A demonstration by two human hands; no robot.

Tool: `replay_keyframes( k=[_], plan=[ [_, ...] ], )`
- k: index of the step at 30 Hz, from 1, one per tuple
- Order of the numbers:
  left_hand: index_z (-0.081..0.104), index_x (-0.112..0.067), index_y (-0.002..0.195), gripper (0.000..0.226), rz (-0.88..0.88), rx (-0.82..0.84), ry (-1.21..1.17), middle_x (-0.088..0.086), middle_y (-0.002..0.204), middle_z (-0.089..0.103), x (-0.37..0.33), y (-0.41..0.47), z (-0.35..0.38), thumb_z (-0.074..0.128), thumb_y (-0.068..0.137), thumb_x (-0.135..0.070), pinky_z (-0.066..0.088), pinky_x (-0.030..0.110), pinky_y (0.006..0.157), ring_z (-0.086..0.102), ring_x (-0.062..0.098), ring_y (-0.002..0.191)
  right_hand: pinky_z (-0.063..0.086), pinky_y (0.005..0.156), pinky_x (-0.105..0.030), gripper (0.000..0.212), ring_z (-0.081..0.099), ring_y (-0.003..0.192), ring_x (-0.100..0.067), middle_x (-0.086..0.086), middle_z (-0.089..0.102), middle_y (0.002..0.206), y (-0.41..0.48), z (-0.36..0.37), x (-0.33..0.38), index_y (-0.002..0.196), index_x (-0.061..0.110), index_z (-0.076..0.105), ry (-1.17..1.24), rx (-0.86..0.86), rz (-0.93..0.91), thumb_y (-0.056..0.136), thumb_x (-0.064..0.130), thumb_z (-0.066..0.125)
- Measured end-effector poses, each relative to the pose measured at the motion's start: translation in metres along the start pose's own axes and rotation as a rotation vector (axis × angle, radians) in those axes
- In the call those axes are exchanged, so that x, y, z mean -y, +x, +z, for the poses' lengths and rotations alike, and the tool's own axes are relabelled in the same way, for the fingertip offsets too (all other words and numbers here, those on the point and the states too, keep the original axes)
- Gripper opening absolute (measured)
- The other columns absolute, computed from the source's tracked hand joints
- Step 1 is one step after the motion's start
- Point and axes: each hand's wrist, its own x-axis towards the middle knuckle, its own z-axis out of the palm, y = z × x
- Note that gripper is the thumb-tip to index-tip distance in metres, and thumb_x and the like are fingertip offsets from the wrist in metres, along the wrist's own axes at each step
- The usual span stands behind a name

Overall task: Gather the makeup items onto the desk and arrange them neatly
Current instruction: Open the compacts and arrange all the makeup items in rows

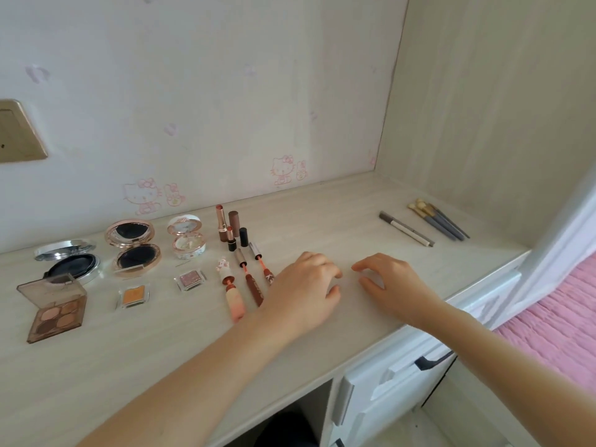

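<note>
Makeup lies in rows on the pale wood desk [161, 346]. At the left are an open brown eyeshadow palette [54, 309], a silver compact [69, 258], a rose-gold compact [134, 245] and a white floral compact [187, 238]. Two small single eyeshadows [133, 295] [190, 279] sit in front. Uncapped lipsticks [229, 229] stand behind opened lip glosses [233, 293] [251, 283]. My left hand [303, 287] hovers beside the glosses, empty, fingers curled apart. My right hand [392, 285] is close by, empty and spread. Far right lie an eyebrow pencil [407, 229] and brushes [438, 218].
The desk sits in an alcove with a papered back wall and a side panel [483, 108] on the right. A wall socket [19, 132] is at the far left. White drawers [403, 375] hang under the desk's right end. Pink bedding [558, 324] lies beyond.
</note>
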Motion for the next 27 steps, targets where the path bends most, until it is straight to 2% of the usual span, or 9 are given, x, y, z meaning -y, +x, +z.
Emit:
replay_keyframes(
  k=[4,11,14,17,20,24,27],
  plan=[
    [0.062,-0.019,0.117,0.029,-0.046,0.077,-0.04,-0.005,0.125,0.056,-0.01,0.038,0.015,0.052,0.091,-0.025,0.042,0.036,0.098,0.043,0.014,0.123,0.04,0.086,-0.02,0.024,0.057,0.103,-0.015,0.003,0.063,0.11,-0.012,-0.015,-0.029,0.113,0.019,0.065,-0.024,-0.045,0.06,0.092,0.017,0.056],
    [0.06,-0.014,0.121,0.032,-0.072,0.139,-0.096,0.004,0.127,0.055,-0.024,0.104,0.054,0.052,0.09,-0.02,0.04,0.037,0.101,0.044,0.02,0.124,0.038,0.086,-0.02,0.023,0.055,0.105,-0.015,0.005,0.063,0.109,-0.013,-0.037,-0.073,0.111,0.019,0.066,-0.047,-0.149,0.152,0.092,0.014,0.055],
    [0.062,-0.012,0.118,0.031,-0.109,0.105,-0.153,0.006,0.125,0.056,-0.027,0.13,0.071,0.054,0.089,-0.018,0.038,0.034,0.102,0.042,0.022,0.125,0.044,0.088,-0.028,0.022,0.055,0.105,-0.019,0.002,0.063,0.109,-0.007,-0.042,-0.088,0.111,0.016,0.065,-0.062,-0.215,0.189,0.091,0.012,0.055],
    [0.065,-0.011,0.115,0.03,-0.199,0.003,-0.211,0.009,0.125,0.058,-0.027,0.155,0.082,0.055,0.087,-0.016,0.037,0.031,0.103,0.043,0.024,0.126,0.045,0.089,-0.032,0.022,0.054,0.106,-0.024,-0.002,0.062,0.11,0.004,-0.043,-0.101,0.111,0.014,0.065,-0.076,-0.285,0.22,0.091,0.011,0.056],
    [0.06,-0.011,0.124,0.036,-0.254,-0.016,-0.228,0.009,0.132,0.056,-0.024,0.175,0.092,0.053,0.089,-0.017,0.036,0.032,0.105,0.041,0.024,0.13,0.047,0.086,-0.035,0.023,0.051,0.109,-0.025,-0.002,0.06,0.112,0.015,-0.039,-0.109,0.112,0.014,0.065,-0.118,-0.295,0.27,0.093,0.018,0.054],
    [0.051,-0.011,0.133,0.043,-0.24,0.024,-0.177,0.013,0.135,0.053,-0.016,0.193,0.102,0.049,0.09,-0.017,0.036,0.037,0.106,0.041,0.029,0.129,0.046,0.087,-0.036,0.025,0.047,0.109,-0.027,-0.003,0.058,0.112,0.025,-0.033,-0.114,0.114,0.014,0.063,-0.185,-0.298,0.263,0.094,0.022,0.052],
    [0.043,-0.017,0.141,0.051,-0.187,0.07,-0.111,0.01,0.144,0.044,-0.011,0.2,0.107,0.047,0.091,-0.017,0.03,0.038,0.111,0.033,0.031,0.134,0.047,0.084,-0.037,0.029,0.046,0.107,-0.028,-0.006,0.057,0.11,0.027,-0.03,-0.115,0.119,0.013,0.063,-0.226,-0.328,0.223,0.093,0.02,0.054]
  ],
)
